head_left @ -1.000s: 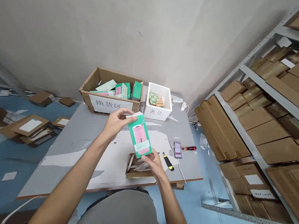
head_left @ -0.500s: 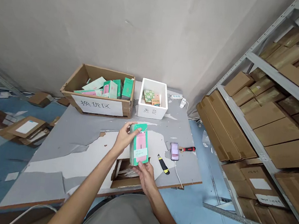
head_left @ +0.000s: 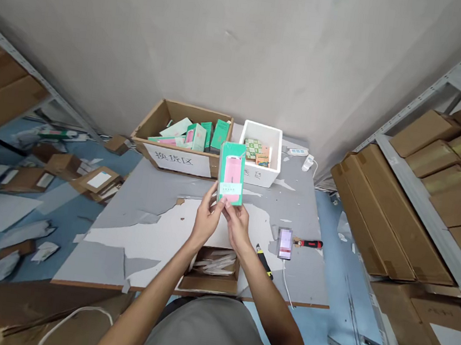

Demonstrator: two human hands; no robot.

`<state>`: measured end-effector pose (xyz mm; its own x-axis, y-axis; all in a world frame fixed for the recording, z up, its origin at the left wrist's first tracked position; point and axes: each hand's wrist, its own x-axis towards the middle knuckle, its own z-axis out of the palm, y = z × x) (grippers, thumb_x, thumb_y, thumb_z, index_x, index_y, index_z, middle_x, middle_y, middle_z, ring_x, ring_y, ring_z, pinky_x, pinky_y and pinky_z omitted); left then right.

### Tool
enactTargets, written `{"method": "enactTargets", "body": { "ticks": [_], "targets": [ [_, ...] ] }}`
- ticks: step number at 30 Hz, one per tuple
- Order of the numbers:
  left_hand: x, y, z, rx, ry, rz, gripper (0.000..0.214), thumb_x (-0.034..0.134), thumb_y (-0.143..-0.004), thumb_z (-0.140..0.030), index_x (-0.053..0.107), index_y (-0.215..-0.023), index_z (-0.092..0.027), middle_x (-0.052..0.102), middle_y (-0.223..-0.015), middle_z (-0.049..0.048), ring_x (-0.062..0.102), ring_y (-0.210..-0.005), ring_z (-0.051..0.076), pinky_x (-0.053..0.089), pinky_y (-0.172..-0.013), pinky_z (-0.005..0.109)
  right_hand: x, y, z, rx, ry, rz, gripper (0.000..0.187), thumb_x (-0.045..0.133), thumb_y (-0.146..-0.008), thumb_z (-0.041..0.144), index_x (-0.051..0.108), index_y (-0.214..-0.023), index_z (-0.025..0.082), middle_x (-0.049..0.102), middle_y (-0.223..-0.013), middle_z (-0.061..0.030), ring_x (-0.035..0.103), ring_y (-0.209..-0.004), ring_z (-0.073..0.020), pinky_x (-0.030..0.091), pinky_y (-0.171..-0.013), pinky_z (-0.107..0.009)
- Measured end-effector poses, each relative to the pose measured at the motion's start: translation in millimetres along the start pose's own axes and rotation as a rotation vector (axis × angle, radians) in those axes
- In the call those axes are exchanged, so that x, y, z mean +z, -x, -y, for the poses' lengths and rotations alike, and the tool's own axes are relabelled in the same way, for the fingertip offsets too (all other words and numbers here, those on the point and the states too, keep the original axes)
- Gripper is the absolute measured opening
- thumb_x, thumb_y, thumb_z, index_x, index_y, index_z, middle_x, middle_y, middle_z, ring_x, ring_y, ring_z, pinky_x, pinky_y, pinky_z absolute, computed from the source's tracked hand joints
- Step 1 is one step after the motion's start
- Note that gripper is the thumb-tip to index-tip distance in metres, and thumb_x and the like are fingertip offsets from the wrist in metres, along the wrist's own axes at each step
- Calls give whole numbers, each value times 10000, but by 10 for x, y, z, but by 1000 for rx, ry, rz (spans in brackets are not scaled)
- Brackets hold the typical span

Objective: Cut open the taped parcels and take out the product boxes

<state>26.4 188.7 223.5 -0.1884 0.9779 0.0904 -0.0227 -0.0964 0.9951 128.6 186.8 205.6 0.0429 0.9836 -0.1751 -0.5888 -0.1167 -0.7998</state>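
Both my hands grip a green and pink product box [head_left: 232, 174], held upright above the table in front of the bins. My left hand [head_left: 207, 214] is closed round its lower left corner, thumb on the front. On the lower right edge, my right hand [head_left: 238, 222] pinches it with the thumb near the other one. Behind it stand a cardboard bin [head_left: 150, 139] with several similar green boxes and a white foam box [head_left: 273, 173] holding small green and orange packs. Below my hands an open carton [head_left: 208, 285] contains white strips or packets.
A utility knife [head_left: 264, 262], a phone [head_left: 284, 242] on a white cable and a red-handled tool [head_left: 310, 243] lie on the table's right. Cartons and parcels [head_left: 99, 180] litter the floor at left. Shelving with cartons [head_left: 414, 212] lines the right side; a power strip [head_left: 297, 152] lies behind.
The product box has been raised and moved away from me, and now stands more upright. My left hand has slid from its upper left side to its lower corner. The view has shifted left.
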Motion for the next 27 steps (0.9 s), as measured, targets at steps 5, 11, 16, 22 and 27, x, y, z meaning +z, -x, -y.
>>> {"method": "enactTargets", "body": {
  "ticks": [5,11,16,22,27],
  "targets": [
    [-420,-567,-189,123,-78,-81,923,740,-1057,-810,611,-1754,-219,594,-1825,174,601,-1669,379,524,-1371,500,680,-539,-101,-11,-92,103,546,1075,-802,591,796,-1089,220,901,-1323,-112,817,-1392,-330,652,-1298,-527],
    [-946,-1818,-294,269,-304,-32,948,821,-925,-875,735,-1669,-294,571,-1840,108,394,-1807,422,298,-1508,659,1514,-1437,90,194,69,194,514,944,-986,648,780,-1189,205,894,-1179,-53,856,-1182,-226,687,-1201,-444],
    [-1488,-1568,376,35,-345,-47,769,747,-940,-825,823,-1525,-331,746,-1666,78,589,-1673,428,403,-1461,616,808,-1282,-52,266,437,248,372,1092,-823,426,824,-961,207,850,-998,-4,822,-1040,-210,674,-1108,-427],
    [-1968,323,1676,-558,-472,57,636,591,-906,-788,817,-1052,-211,868,-1351,256,766,-1436,494,550,-1306,658,-1126,-53,-314,241,586,-381,309,961,-858,498,801,-918,240,874,-1110,-86,789,-1179,-262,623,-1082,-382],
    [-1859,1103,2163,-682,-443,251,609,570,-966,-791,796,-1023,-229,893,-1192,220,811,-1346,464,621,-1207,620,-1702,775,-697,413,647,-529,390,959,-827,560,710,-782,262,756,-784,-57,788,-998,-302,660,-974,-430]
  ]
}}
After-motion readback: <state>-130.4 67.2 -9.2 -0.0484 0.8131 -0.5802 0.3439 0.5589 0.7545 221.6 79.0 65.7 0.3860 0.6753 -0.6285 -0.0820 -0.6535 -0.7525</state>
